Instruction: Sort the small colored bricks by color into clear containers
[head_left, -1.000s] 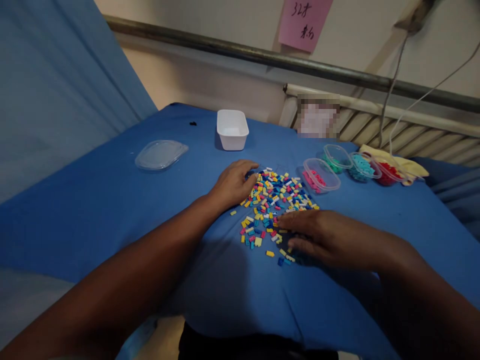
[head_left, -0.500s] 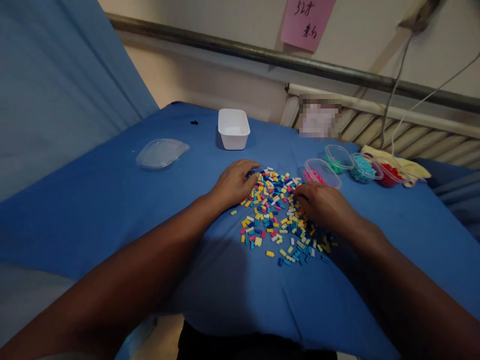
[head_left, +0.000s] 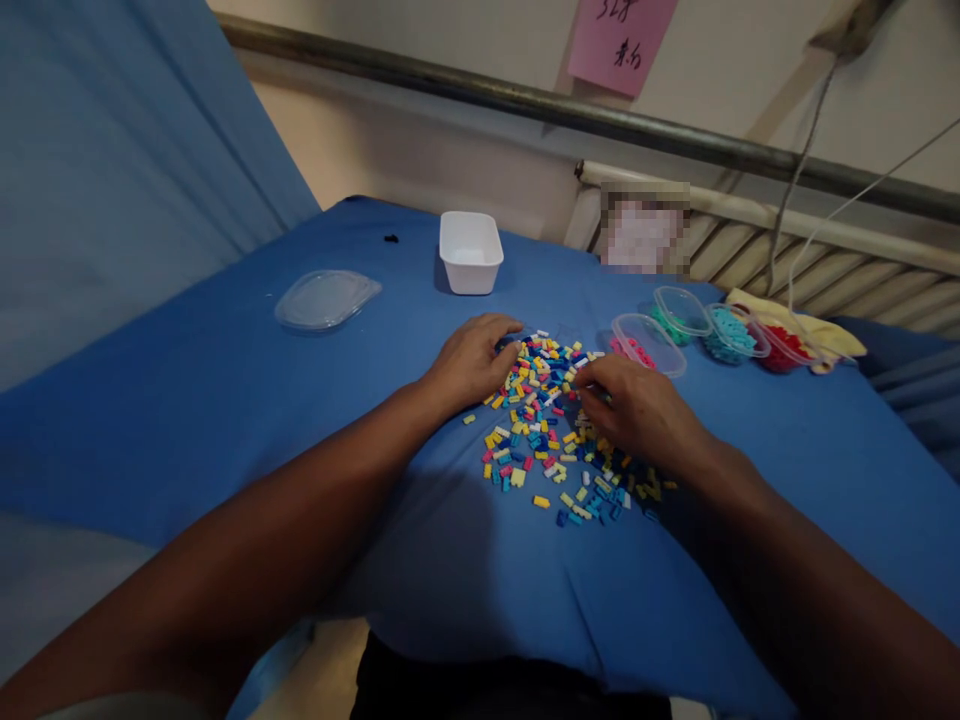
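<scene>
A loose pile of small toy building bricks [head_left: 536, 405] in yellow, blue, pink, white and teal lies spread over the blue cloth. At its left edge rests my left hand [head_left: 478, 358], thumb apart from the fingers and touching the outermost bricks, with nothing seen in its grasp. My right hand [head_left: 637, 405] is over the pile's right side, fingers bent down and drawn together at the bricks. What its fingertips pinch, if anything, is too small to make out. This hand and its shadow cover part of the pile.
Beyond the pile stands a white tub [head_left: 472, 270]. A clear lid [head_left: 328, 300] lies to the left, near a small black object [head_left: 391, 239]. Clear containers on the right hold pink bricks [head_left: 634, 352], green bricks [head_left: 670, 325], teal bricks [head_left: 729, 335] and red bricks [head_left: 782, 347], beside a yellow cloth [head_left: 832, 345].
My right hand has shifted slightly left over the pile, its fingertips further in among the bricks. My left hand stays at the pile's left edge. The view has tilted a little.
</scene>
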